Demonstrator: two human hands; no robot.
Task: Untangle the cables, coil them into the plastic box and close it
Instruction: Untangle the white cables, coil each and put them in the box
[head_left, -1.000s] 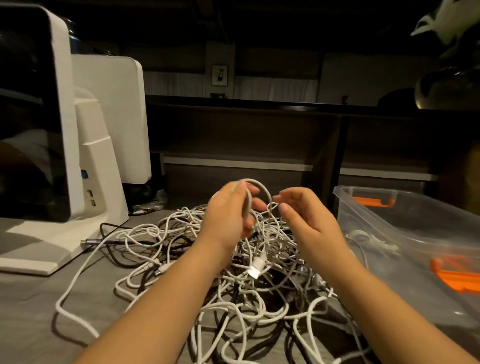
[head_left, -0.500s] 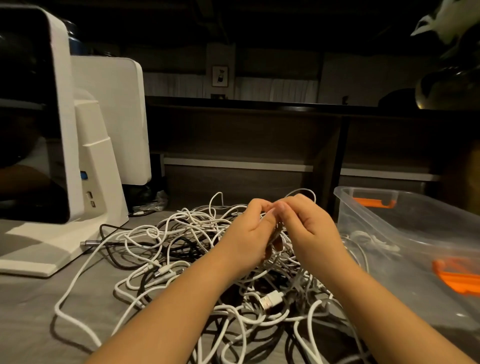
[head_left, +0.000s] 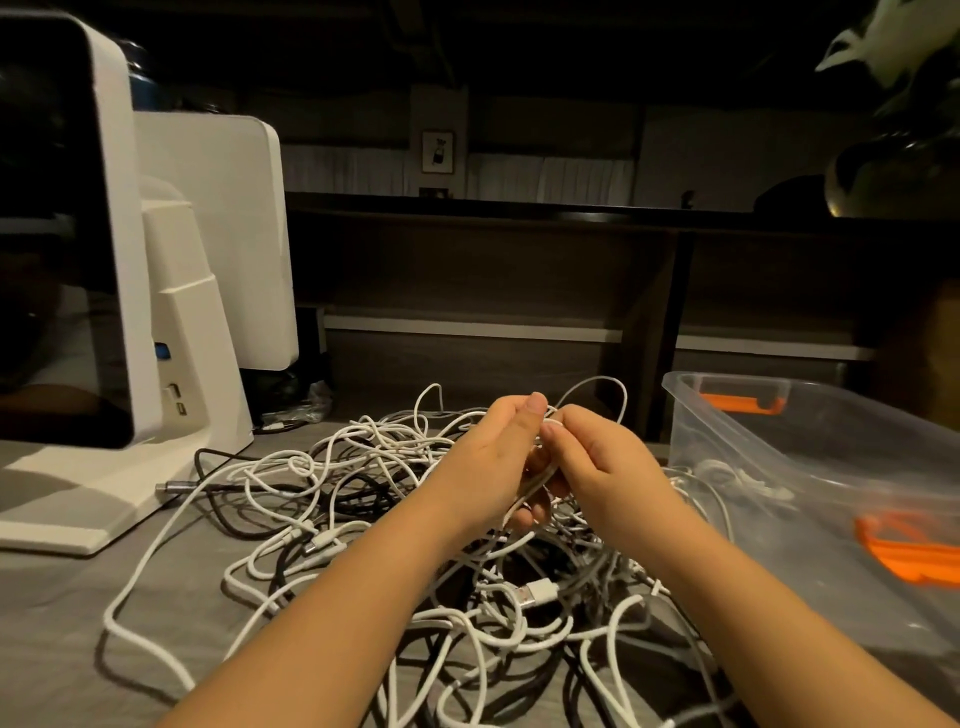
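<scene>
A big tangle of white and black cables (head_left: 363, 499) lies on the grey table in front of me. Above its middle my left hand (head_left: 493, 462) and my right hand (head_left: 602, 462) meet, both pinched on the same folded white cable (head_left: 540, 480), which hangs down between my palms. One loop of it arcs up behind my right hand. A white USB plug (head_left: 537, 592) lies in the heap below my wrists. The clear plastic box (head_left: 810, 467) with orange latches stands open at the right, a coiled white cable inside it.
A white monitor-like device (head_left: 104, 291) on a stand occupies the left of the table, with a second white panel (head_left: 218, 234) behind it. A dark shelf unit runs along the back. An orange latch (head_left: 909, 545) sits on the box's near side.
My hands have come together from apart over the heap, dropped lower and closed on the white cable. The USB plug that hung below my left hand now lies on the pile.
</scene>
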